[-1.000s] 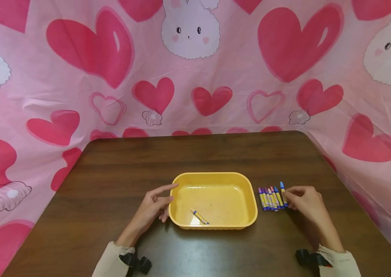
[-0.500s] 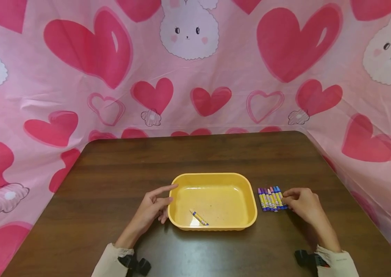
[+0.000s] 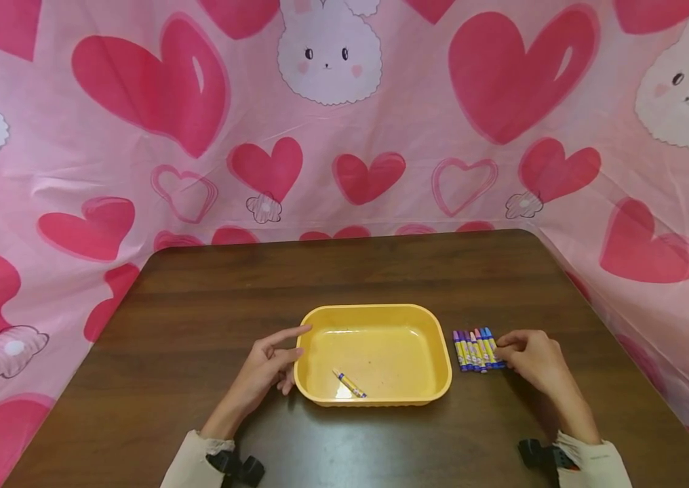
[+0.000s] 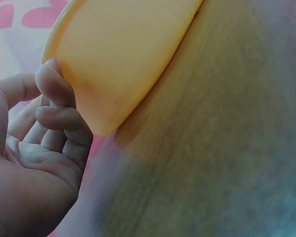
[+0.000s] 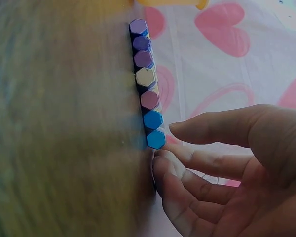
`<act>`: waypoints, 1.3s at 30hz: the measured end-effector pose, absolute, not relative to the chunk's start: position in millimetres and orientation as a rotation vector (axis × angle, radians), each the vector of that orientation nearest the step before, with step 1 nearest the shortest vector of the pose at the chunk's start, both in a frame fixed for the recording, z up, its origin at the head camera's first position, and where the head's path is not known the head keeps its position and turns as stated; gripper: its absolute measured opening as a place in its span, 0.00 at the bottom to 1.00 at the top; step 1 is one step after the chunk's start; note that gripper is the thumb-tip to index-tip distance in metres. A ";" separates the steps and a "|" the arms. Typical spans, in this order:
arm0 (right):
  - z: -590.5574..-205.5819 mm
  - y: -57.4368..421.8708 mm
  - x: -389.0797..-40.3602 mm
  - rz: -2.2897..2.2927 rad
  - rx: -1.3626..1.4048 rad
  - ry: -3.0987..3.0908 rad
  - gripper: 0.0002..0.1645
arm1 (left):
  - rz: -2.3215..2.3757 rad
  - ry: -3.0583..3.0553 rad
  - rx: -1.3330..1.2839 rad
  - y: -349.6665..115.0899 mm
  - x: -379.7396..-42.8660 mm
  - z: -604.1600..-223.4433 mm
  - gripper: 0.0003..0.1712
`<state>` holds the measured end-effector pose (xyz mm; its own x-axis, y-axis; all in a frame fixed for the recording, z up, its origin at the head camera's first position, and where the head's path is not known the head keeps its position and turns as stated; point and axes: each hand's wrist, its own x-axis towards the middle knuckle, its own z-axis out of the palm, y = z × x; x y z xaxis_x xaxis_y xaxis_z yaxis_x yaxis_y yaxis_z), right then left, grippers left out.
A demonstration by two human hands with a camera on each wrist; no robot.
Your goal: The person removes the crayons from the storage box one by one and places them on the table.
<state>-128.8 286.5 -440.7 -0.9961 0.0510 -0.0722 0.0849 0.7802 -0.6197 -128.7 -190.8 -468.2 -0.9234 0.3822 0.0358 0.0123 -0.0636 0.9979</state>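
Observation:
A row of several crayons (image 3: 474, 351) lies side by side on the table, right of the yellow tray (image 3: 375, 403). My right hand (image 3: 530, 356) is at the row's right end. In the right wrist view its fingertips rest beside the outermost blue crayon (image 5: 156, 139), and the thumb (image 5: 207, 127) sits above the blue ends, apart from the fingers. My left hand (image 3: 268, 366) touches the tray's left side, index finger straight over the rim and thumb tip on it. Its other fingers bend loosely outside the wall. One crayon (image 3: 349, 384) lies slantwise inside the tray.
The brown wooden table (image 3: 344, 271) carries the tray and crayons. Behind it and at both sides hangs a pink cloth (image 3: 430, 122) printed with hearts and rabbits. Each wrist wears a black camera strap over a pale sleeve (image 3: 595, 464).
My right hand has moved the outermost blue crayon down and left, into line against the row. The left hand has kept its place on the tray. The head view has shifted slightly.

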 end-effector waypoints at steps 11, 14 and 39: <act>-437.4 282.9 -127.6 -0.979 0.114 3.045 0.13 | 2.072 1.963 0.409 -191.5 -128.3 -467.5 0.27; -435.7 277.0 -126.1 -0.983 0.081 3.103 0.11 | 2.072 1.961 0.410 -192.1 -128.1 -467.2 0.27; -394.6 176.8 -128.0 -1.043 -0.575 3.189 0.06 | 2.086 1.930 0.413 -189.7 -127.5 -468.6 0.28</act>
<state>-128.0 176.8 -394.6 -0.9096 -0.2313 0.3450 -0.3905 0.7594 -0.5204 -127.5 -189.7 -468.6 -0.9230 0.3838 0.0260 -0.0039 -0.0769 0.9970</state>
